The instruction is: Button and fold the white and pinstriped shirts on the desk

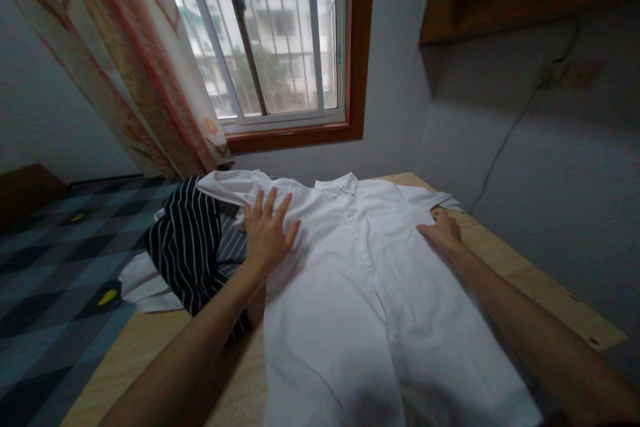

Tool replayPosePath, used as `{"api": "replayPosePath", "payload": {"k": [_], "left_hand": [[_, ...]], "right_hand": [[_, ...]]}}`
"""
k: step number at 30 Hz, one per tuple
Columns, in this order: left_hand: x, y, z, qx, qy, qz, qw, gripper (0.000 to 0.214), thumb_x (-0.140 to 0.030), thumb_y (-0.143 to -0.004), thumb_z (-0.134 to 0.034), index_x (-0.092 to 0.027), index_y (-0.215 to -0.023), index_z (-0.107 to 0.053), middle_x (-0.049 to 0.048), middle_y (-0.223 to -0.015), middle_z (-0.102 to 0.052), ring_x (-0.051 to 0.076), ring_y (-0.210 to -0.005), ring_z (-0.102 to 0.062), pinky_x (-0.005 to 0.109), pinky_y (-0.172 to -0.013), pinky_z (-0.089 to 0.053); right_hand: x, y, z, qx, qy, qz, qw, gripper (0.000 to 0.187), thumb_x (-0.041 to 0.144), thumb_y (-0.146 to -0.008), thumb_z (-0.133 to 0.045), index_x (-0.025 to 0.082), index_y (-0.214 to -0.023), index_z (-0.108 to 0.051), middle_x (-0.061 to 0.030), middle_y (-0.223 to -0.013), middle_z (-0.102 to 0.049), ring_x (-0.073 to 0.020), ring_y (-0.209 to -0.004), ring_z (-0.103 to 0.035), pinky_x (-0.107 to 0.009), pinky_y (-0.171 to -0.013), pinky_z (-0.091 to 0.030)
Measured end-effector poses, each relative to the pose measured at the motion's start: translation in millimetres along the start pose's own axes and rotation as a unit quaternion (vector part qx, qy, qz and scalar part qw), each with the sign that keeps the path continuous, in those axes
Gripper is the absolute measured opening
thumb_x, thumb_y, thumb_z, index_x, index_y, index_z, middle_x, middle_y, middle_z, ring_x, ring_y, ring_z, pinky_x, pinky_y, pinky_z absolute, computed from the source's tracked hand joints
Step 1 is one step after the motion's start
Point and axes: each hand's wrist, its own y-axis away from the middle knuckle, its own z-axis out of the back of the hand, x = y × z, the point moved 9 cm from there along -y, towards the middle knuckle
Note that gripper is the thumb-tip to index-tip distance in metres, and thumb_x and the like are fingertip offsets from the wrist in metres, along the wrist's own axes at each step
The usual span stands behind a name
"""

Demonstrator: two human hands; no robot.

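On the wooden table (525, 273), directly ahead of me, listed as seen:

1. White shirt (370, 293). It lies flat and spread out, covering most of the tabletop. Its long axis runs straight away from me. The collar (337, 185) is at the far end and points toward the window (280, 33); the hem is at the near end, by my body. A centre seam line runs down the middle between my two arms. The sleeves reach out to either side at the far end.

2. My left hand (267, 233). The palm is down and the fingers are fanned wide, pressing flat on the shirt's left shoulder, fingertips aimed at the collar. Nothing is pinched.

3. My right hand (443, 230). It rests on the shirt's right shoulder, where the sleeve meets the table edge. The fingers are hidden behind the knuckles, so I cannot tell whether they lie flat or nip the cloth.

4. Relation. Both hands sit at about the same depth, one on each side of the centre line. The collar is beyond them and the body of the shirt lies back under my forearms. The left hand is slightly nearer the collar.

5. Striped dark garment (187, 240). It is bunched just left of the shirt and partly tucked under the left sleeve.

6. Another white cloth (145, 287), under the striped garment at the table's left edge.

7. Patterned curtain (135, 60), hanging left of the window.
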Motion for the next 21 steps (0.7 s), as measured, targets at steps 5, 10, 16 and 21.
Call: {"api": "replayPosePath", "payload": {"k": [5, 10, 16, 21], "left_hand": [[-52.5, 41.0, -66.3, 0.231, 0.068, -0.025, 0.97, 0.062, -0.057, -0.084, -0.055, -0.028, -0.138, -0.05, 0.0115, -0.152, -0.036, 0.041, -0.143, -0.02, 0.069, -0.109, -0.005], [-87.3, 70.7, -108.3, 0.328, 0.293, 0.104, 0.892, 0.076, -0.06, -0.082, -0.055, -0.018, -0.144, -0.042, 0.0163, -0.154, -0.031, 0.036, -0.144, -0.018, 0.057, -0.115, -0.009], [-136.3, 73.2, -136.2, 0.312, 0.679, 0.301, 0.592, 0.084, -0.071, -0.07, -0.06, -0.017, -0.133, -0.049, 0.018, -0.141, -0.049, 0.032, -0.131, -0.044, 0.043, -0.098, -0.044], [-138.9, 69.2, -129.8, 0.235, 0.759, 0.38, 0.474, 0.033, -0.029, -0.058, -0.074, -0.012, -0.085, -0.065, 0.0073, -0.078, -0.069, 0.022, -0.074, -0.066, 0.033, -0.073, -0.052]], "right_hand": [[15.3, 6.1, -6.6, 0.047, -0.011, -0.019, 0.999, 0.058, 0.018, -0.066, -0.061, 0.013, -0.124, -0.058, -0.016, -0.116, -0.066, -0.0301, -0.108, -0.062, -0.035, -0.09, -0.049], [75.6, 42.9, 0.9, 0.063, -0.148, 0.131, 0.978, 0.06, 0.01, -0.065, -0.047, 0.01, -0.123, -0.06, -0.0141, -0.123, -0.064, -0.0267, -0.114, -0.06, -0.036, -0.101, -0.044], [151.2, 155.3, 13.1, 0.141, -0.25, 0.323, 0.902, 0.048, 0.007, -0.069, -0.044, 0.02, -0.115, -0.051, -0.0087, -0.108, -0.065, -0.0225, -0.098, -0.062, -0.039, -0.09, -0.048], [176.9, 224.2, 29.6, 0.269, -0.23, 0.365, 0.861, 0.035, 0.015, -0.072, -0.059, 0.022, -0.105, -0.05, -0.0057, -0.098, -0.066, -0.0225, -0.09, -0.063, -0.035, -0.08, -0.05]]}}
